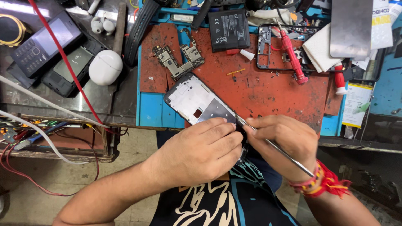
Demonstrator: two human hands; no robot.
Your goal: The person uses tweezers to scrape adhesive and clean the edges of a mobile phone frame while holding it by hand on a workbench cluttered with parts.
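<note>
Bracing the stripped phone frame (200, 102) at its near end under the left hand (201, 150), fingers closed flat over it; right hand (284, 140) pinched narrow around a thin metal pry tool (276, 147), tip at the frame's lower edge. Probably light, thin, easily bent: best gripped by the side rails, clear of the bare inner plate. Resting on a worn red work mat (268, 90) over the bench edge, beside circuit boards (179, 60), black battery (229, 30), red screwdriver (293, 57).

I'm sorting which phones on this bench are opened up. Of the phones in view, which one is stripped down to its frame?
The phone frame under both hands, on the red mat: its bare inner frame shows. The two dark phones at far left lie closed, beside a white earbud case.
</note>
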